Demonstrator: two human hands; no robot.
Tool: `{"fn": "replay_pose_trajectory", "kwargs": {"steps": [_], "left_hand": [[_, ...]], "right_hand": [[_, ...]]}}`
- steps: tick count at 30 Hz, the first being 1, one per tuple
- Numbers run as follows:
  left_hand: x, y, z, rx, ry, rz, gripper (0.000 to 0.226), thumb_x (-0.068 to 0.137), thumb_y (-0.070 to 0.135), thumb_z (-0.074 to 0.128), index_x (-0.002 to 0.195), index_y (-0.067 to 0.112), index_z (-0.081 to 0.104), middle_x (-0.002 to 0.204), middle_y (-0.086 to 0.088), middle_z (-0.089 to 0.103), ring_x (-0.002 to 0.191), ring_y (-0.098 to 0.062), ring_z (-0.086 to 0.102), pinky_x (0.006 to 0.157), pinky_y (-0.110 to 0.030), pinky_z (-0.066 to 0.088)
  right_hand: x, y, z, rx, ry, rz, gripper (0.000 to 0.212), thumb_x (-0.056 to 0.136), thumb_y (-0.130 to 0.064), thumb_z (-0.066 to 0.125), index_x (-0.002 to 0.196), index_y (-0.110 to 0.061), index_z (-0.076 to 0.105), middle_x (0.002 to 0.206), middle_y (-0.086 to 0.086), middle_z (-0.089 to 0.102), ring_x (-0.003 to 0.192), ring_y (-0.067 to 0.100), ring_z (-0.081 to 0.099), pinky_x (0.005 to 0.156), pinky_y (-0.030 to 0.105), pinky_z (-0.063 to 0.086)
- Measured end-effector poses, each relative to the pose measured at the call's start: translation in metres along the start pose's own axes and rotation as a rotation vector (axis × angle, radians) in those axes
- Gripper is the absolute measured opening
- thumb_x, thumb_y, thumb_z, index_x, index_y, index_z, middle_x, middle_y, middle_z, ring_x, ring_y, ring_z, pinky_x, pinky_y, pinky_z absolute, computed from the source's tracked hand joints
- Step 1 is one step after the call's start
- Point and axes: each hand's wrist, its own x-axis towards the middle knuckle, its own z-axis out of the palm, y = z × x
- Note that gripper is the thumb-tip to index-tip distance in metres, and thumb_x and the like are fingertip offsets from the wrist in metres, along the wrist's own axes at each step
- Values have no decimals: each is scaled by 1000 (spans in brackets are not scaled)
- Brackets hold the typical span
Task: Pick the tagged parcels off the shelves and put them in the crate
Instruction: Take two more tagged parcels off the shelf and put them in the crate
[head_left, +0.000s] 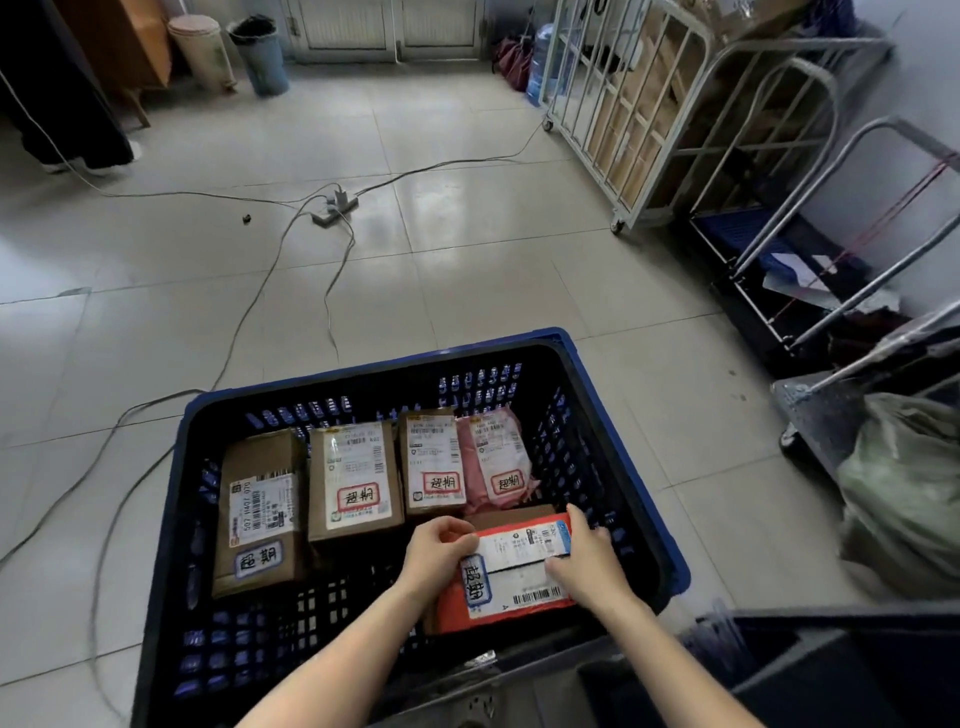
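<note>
A dark blue plastic crate (628, 447) sits on the floor in front of me. Inside stand three brown cardboard parcels (260, 514) (356, 483) (434, 462) and a pink bag parcel (496, 462), each with a handwritten tag. Both my hands hold an orange-red parcel (511, 582) with a white label and a blue-edged tag, low in the crate's near right part. My left hand (439, 553) grips its left end. My right hand (587, 558) grips its right end.
A power strip (335, 205) and long cables (249, 322) cross the tiled floor beyond the crate. White wheeled cage trolleys (623, 119) and metal carts (810, 270) line the right side, with a greenish bag (904, 483) near. Two bins (260, 54) stand at the far wall.
</note>
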Motion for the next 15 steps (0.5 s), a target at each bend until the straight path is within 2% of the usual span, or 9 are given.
{"fn": "replay_pose_trajectory", "kwargs": {"steps": [2,7,9,11,13,15], "left_hand": [[6,-1,5,39,-25,16,16,79,7,69,76,21,63,80,-5,65,70,-15,60,74,-32,52],[14,-2,3,149,-66,43,18,79,10,71,77,26,61,89,-8,65,82,-23,64,85,-41,55],[15,-3,3,217,-78,61,15,81,15,70,80,27,61,96,-9,66,90,-24,65,87,-41,54],[16,-1,5,321,-80,94,9,84,20,67,89,25,62,104,-6,65,95,-21,63,87,-34,52],[16,1,8,473,-75,142,20,87,25,62,106,19,62,111,-4,60,101,-17,59,85,-24,46],[16,3,8,612,-59,182,33,89,30,57,119,16,58,119,-4,56,110,-19,54,90,-23,41]], "right_hand": [[3,2,-3,-95,-53,39,77,86,-16,55,147,-26,9,132,15,33,108,27,54,97,34,45],[10,3,-5,-163,-96,23,71,87,-18,57,145,-24,15,131,15,32,108,26,54,99,34,45],[10,6,-4,-167,-109,15,74,87,-20,57,146,-26,12,133,15,31,108,25,54,99,35,45],[10,8,-5,-172,-112,6,76,88,-21,56,147,-28,8,134,15,30,108,25,54,98,35,46],[9,9,-7,-193,-110,-3,76,89,-23,55,148,-28,7,135,15,30,108,24,54,97,34,46],[6,7,-8,-252,-109,-8,75,90,-28,53,148,-28,7,138,15,29,114,25,50,98,34,45]]}}
